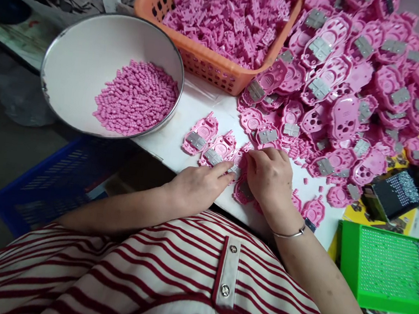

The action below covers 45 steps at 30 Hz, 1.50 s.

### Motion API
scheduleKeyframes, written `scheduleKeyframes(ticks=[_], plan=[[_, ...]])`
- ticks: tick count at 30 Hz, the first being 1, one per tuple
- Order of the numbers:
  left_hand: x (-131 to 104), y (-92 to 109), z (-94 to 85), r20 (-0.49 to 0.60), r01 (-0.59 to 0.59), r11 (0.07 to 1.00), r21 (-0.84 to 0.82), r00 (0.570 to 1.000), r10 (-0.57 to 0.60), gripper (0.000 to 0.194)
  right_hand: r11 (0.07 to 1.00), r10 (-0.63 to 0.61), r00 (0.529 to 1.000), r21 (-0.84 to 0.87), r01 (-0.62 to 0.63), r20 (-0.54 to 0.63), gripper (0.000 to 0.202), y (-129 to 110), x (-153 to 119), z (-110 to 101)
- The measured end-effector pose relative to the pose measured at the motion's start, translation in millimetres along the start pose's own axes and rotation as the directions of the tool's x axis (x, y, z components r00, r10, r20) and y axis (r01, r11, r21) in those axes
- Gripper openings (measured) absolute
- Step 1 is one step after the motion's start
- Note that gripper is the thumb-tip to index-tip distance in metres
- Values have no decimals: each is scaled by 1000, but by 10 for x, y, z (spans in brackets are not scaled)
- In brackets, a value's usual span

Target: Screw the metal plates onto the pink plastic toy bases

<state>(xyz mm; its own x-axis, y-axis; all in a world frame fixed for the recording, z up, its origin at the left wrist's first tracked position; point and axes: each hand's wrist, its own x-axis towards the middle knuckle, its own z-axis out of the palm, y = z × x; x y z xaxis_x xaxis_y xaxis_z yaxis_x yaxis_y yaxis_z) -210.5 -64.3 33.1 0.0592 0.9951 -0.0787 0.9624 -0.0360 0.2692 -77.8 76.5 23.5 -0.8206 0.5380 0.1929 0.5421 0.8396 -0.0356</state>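
My left hand (201,184) lies near the front edge of the white table, fingers stretched over the lower part of a pink plastic casing half (240,158). At that casing's upper right edge, the fingers of my right hand (271,176) are pinched together; anything between them is hidden. Two more casing halves with grey metal plates stand in a row to the left, a middle one (218,148) and an outer one (200,135). Below my hands lies another pink casing (243,191), partly covered. Small pink pieces (298,149) are scattered just beyond my right hand.
A white bowl (76,66) holds small pink beaded pieces. Behind stands an orange basket (211,71) full of pink parts. A large heap of pink casings (346,112) fills the right back. A green tray (348,263) and a black tray (373,198) hold small metal parts.
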Motion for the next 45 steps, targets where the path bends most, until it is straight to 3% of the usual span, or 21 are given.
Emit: scheduleKeyframes(ticks=[4,11,16,21,27,29,31,33,36,38,40,45], plan=[[6,0,7,-3,1,1000,-5,1000,-1,42,997,-25,992,-64,33,121,24,-8,26,-78],[16,7,-56,50,10,1000,-9,999,-10,44,963,-154,976,-196,183,151,28,-139,55,-215],[5,20,-55,27,11,1000,-6,1000,-11,43,973,-128,977,-169,157,168,28,-127,59,-177],[-1,23,-38,22,3,1000,6,1000,-3,44,994,5,988,-107,12,156,27,-44,23,-118],[13,57,-72,39,23,999,24,999,-24,42,957,-219,963,-158,243,157,31,-121,-7,-142],[9,62,-75,33,33,999,2,999,-33,42,953,-241,952,-139,268,188,33,-142,-3,-162],[-5,56,-69,-22,31,997,-77,999,-33,42,968,-197,961,-119,222,191,34,-127,2,-184],[-22,41,-67,-163,-22,971,-238,986,-18,43,989,-113,983,-81,125,145,36,-71,-5,-211],[-38,20,-92,-389,-157,828,-538,918,-79,36,999,22,1000,44,-23,21,44,56,-50,-250],[-35,15,-111,-388,-161,693,-703,903,-185,29,989,89,996,120,-85,-32,45,125,-96,-260],[-25,14,-102,-345,-132,620,-774,908,-237,26,984,101,994,153,-96,-27,43,146,-137,-250],[-12,7,55,-402,-189,762,-619,910,-101,31,995,31,999,89,-34,34,42,36,-153,-170]])
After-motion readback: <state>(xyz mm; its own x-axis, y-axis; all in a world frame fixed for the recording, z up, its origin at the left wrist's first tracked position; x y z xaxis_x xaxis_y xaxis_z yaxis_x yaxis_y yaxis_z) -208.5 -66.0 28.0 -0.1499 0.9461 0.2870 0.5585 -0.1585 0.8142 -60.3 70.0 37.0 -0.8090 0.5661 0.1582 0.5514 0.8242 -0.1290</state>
